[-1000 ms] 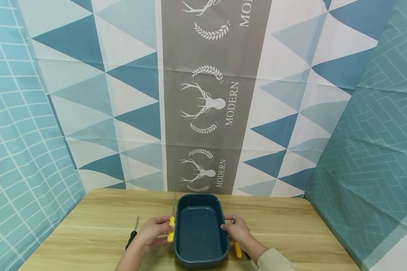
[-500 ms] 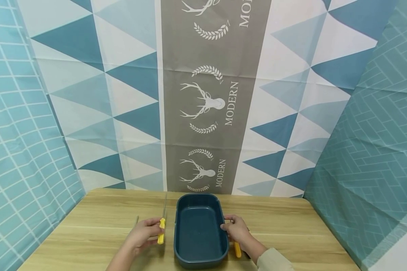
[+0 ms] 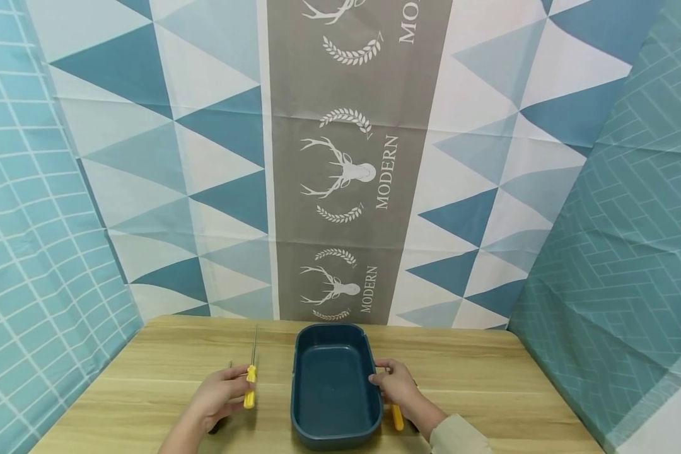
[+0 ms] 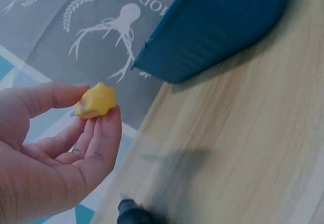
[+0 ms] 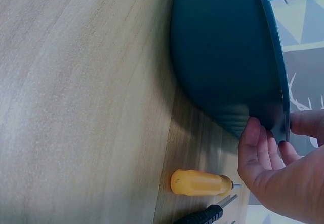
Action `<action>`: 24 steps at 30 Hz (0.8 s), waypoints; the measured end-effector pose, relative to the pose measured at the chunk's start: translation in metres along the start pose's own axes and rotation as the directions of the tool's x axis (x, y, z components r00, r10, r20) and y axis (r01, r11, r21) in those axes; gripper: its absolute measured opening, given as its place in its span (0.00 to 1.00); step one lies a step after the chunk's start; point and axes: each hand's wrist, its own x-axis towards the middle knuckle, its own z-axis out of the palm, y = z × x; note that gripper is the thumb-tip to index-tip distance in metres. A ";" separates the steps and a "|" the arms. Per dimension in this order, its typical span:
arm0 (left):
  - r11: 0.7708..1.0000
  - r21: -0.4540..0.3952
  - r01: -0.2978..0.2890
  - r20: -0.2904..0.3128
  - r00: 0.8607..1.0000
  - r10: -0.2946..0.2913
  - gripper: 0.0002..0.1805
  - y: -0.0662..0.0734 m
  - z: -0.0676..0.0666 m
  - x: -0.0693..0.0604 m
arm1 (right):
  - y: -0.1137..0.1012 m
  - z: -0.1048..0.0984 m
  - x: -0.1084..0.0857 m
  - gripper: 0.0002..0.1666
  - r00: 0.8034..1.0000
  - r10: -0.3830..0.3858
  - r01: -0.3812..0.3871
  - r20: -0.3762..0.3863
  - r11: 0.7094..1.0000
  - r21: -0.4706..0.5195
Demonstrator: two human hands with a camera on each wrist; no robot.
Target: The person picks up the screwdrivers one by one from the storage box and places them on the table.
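In the head view my left hand (image 3: 218,396) holds a yellow-handled screwdriver (image 3: 250,392) by its handle, the thin shaft pointing toward the back wall. Thumb and fingers pinch the handle in the left wrist view, with the handle's end (image 4: 101,100) facing the camera. It is above the table, left of a dark blue rectangular bin (image 3: 336,435) and apart from it. My right hand (image 3: 398,386) grips the bin's right rim, thumb on one side and fingers against the outer wall (image 5: 228,46). Nothing shows inside the bin.
Right of the bin lie an orange-handled screwdriver (image 5: 197,183) and a black-handled one (image 5: 202,215), partly out of frame. Another black-handled screwdriver (image 4: 134,214) lies below my left hand. A patterned cloth (image 3: 227,189) hangs behind the wooden table (image 3: 465,372).
My left hand has moved left with the yellow screwdriver, from beside the bin's left wall to over the black-handled screwdriver. The bin and my right hand have stayed in place.
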 end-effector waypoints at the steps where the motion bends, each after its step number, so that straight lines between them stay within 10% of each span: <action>1: 1.000 -0.002 0.007 -0.009 1.000 -0.007 0.36 -0.001 -0.002 0.000 | 0.000 0.000 0.000 0.28 1.000 -0.001 0.001 0.001 1.000 0.002; 24: 0.999 -0.002 0.037 -0.046 0.998 -0.037 0.37 -0.009 -0.037 -0.005 | 0.000 -0.001 -0.002 0.28 1.000 -0.012 0.012 0.011 1.000 0.021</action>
